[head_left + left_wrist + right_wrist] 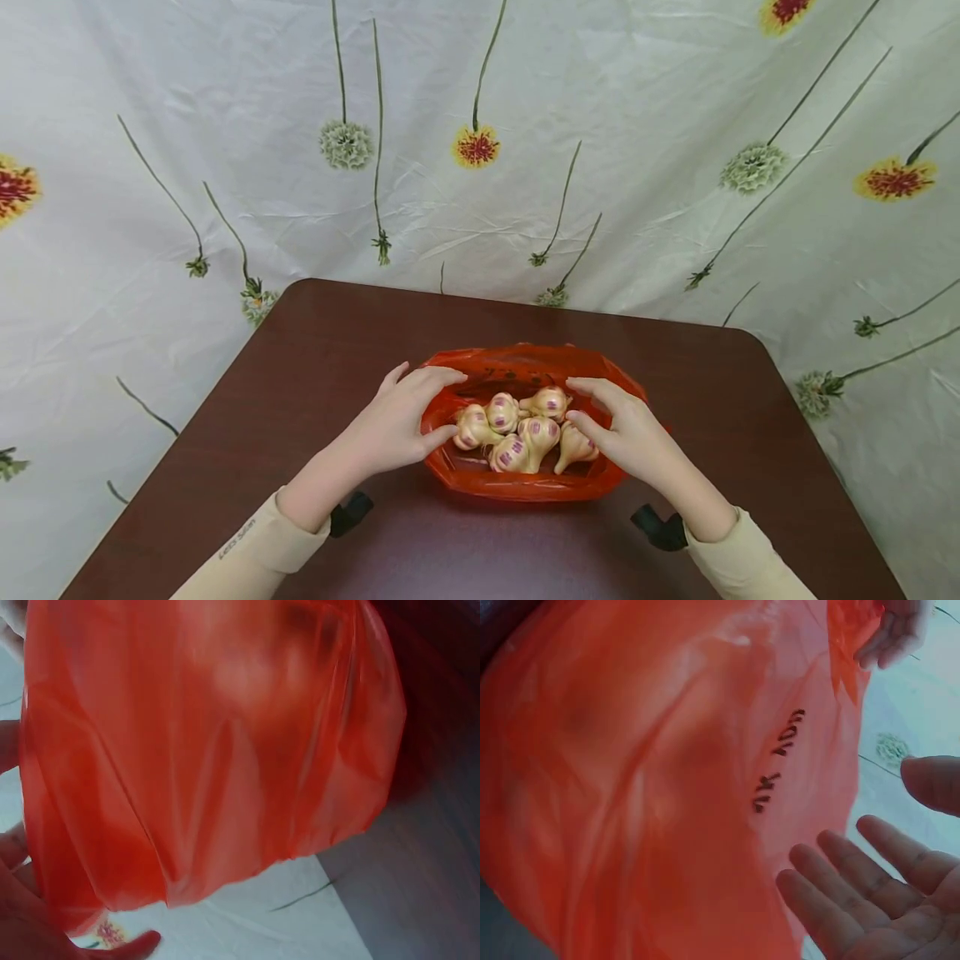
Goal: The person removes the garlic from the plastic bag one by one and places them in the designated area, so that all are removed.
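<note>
A red plastic bag (pixel 517 490) stands on the table with its mouth spread wide. Inside lie several garlic bulbs (pixel 538 433), pale with purple marks. My left hand (pixel 397 423) is at the bag's left rim, its fingers and thumb extended and parted. At the right rim is my right hand (pixel 633 429), fingers loosely bent over the opening. In the right wrist view that hand's fingers (pixel 840 862) are spread beside the bag's wall, which bears dark writing (pixel 778 761). The left wrist view shows the thumb (pixel 135 946) stretched out below the bag; some fingers are partly hidden.
The brown table (pixel 345 350) has rounded far corners. Behind it hangs a pale cloth (pixel 420 192) with a flower print. Black wrist devices (pixel 660 527) show near both sleeves.
</note>
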### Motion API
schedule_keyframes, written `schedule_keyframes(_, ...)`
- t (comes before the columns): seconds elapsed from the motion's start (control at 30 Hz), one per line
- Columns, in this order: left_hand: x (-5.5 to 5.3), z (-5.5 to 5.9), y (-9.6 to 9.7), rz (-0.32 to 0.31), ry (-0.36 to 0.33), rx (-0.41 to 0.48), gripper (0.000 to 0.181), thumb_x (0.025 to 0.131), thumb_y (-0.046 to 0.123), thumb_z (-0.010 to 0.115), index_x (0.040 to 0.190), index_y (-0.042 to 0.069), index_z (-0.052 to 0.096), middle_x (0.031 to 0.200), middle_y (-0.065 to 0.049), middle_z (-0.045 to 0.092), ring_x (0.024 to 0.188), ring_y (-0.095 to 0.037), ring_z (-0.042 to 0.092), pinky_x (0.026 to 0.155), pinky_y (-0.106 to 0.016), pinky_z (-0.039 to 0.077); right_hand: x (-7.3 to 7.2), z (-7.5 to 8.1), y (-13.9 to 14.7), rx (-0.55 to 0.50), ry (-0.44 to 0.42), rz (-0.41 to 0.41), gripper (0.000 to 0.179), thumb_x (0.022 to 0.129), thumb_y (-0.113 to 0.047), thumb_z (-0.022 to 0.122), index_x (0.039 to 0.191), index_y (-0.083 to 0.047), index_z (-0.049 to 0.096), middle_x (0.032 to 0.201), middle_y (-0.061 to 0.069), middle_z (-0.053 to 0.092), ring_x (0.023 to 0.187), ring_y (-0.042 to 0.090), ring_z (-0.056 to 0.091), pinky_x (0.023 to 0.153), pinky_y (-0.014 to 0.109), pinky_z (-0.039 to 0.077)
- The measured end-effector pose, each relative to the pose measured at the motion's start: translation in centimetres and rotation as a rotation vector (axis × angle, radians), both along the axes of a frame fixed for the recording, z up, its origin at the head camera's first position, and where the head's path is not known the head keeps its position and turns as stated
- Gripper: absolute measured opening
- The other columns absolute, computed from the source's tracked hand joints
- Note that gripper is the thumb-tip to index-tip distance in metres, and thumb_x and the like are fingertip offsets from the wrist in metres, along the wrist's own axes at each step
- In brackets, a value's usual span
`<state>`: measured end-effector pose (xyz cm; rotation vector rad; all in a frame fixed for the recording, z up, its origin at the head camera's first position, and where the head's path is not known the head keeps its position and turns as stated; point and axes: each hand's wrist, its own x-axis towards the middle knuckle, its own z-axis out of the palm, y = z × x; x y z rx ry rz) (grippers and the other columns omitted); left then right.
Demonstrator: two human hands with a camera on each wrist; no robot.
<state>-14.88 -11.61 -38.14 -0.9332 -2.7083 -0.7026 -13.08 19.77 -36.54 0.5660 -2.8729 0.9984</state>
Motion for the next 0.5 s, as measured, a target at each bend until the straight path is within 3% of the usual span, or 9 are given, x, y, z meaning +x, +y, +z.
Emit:
schedule_keyframes(0.2,-0.1,-0.4,0.6,0.048,0.013,-0.100,0.081,0.071,0.034,0.088,0.138,0.008,0.051,0.144,-0.013,0.051,0.135,-0.031,0.045,0.108,-0.070,0.029,-0.7,-0.7,-0.3,0.042,-0.131,-0.031,0.051,0.093,-0.022,0.068,0.138,-0.004,0.054,0.137,0.015,0.059,0.123,0.035,0.058,0.101,0.051,0.048)
schedule_keyframes(0.5,-0.5,-0.8,0.7,0.068,-0.027,-0.176,0.115,0.057,0.045,0.094,0.148,0.004,0.038,0.153,-0.020,0.037,0.138,-0.040,0.039,0.103,-0.063,0.039,-1.7,-2.3,0.1,0.114,-0.213,-0.061,0.056,0.089,-0.020,0.072,0.139,-0.002,0.052,0.140,0.018,0.056,0.127,0.038,0.054,0.103,0.056,0.045)
